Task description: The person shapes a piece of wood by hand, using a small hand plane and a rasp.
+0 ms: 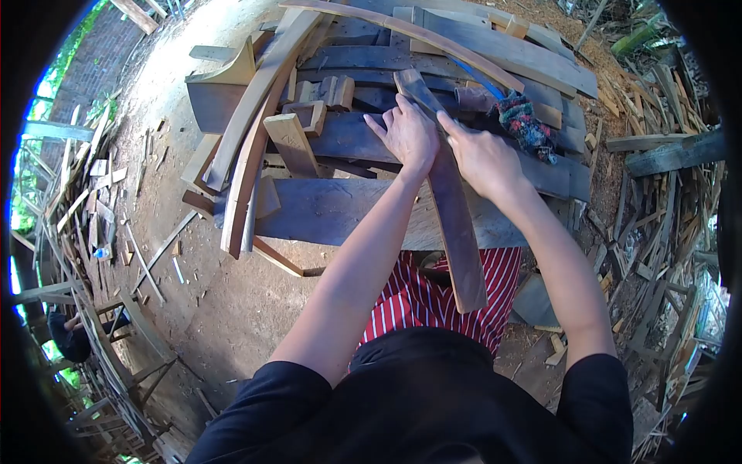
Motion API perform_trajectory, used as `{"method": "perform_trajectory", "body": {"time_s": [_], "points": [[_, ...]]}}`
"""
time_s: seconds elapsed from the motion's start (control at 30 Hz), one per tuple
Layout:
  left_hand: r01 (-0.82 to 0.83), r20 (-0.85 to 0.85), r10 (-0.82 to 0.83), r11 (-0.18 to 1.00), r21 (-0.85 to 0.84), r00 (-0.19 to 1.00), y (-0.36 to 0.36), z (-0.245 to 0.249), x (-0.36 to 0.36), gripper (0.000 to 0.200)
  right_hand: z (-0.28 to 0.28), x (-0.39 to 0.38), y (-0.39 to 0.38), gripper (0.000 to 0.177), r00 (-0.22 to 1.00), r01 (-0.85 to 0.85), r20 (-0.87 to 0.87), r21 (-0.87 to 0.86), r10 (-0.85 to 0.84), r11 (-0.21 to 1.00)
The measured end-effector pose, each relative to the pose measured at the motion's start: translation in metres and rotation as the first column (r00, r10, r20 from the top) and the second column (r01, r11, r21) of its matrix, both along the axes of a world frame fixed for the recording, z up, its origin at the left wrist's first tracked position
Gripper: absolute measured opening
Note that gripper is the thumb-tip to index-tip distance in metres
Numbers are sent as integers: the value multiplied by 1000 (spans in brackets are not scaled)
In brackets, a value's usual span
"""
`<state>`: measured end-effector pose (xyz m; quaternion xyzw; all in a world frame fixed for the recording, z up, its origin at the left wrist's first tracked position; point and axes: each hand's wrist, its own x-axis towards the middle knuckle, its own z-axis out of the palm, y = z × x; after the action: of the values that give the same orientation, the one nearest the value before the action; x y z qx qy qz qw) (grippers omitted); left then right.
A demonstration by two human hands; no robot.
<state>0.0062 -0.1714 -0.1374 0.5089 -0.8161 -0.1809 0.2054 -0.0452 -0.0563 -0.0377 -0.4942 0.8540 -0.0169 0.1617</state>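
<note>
A long dark wooden plank (457, 232) lies across the bench, its near end over the striped red and white cloth at my lap. My left hand (408, 138) rests against the plank's left side near its far end, with thumb and fingers spread apart. On the right side, my right hand (483, 158) points along the plank with its index finger stretched toward the far end; its other fingers are curled, and whether they hold anything is hidden. A crumpled patterned cloth (525, 124) lies just beyond my right hand.
The slatted bench (309, 209) carries curved wooden strips (259, 100), a small upright board (291, 145) and wood blocks (334, 91). Scrap wood piles stand at left and right. Part of a person (69, 336) shows at the far left.
</note>
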Motion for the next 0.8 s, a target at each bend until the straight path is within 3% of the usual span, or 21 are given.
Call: {"method": "perform_trajectory", "body": {"time_s": [0.07, 0.17, 0.23, 0.47, 0.63, 0.8], "points": [[21, 6, -21, 1000, -3, 1000, 0, 4, -1, 39, -3, -7, -17, 43, 1000, -15, -14, -91, 14, 996], [18, -73, -15, 999, 38, 997, 1, 10, 0, 38, -3, -6, -24, 44, 1000, -6, -23, -57, 5, 998], [6, 9, -6, 1000, -14, 1000, 3, 5, 1, 37, -1, -2, -15, 44, 999, -30, -27, -48, 29, 998], [22, 4, -22, 1000, -4, 1000, -3, 3, 0, 33, -11, -10, -42, 44, 999, -9, -34, -94, 5, 996], [-12, -12, 13, 998, 63, 1000, -1, 0, -2, 37, 7, -2, -15, 44, 1000, -15, -22, 9, 15, 1000], [10, -57, -13, 998, -58, 998, 2, 1, 1, 35, -5, -14, -47, 44, 998, -53, -46, -32, 52, 998]]}}
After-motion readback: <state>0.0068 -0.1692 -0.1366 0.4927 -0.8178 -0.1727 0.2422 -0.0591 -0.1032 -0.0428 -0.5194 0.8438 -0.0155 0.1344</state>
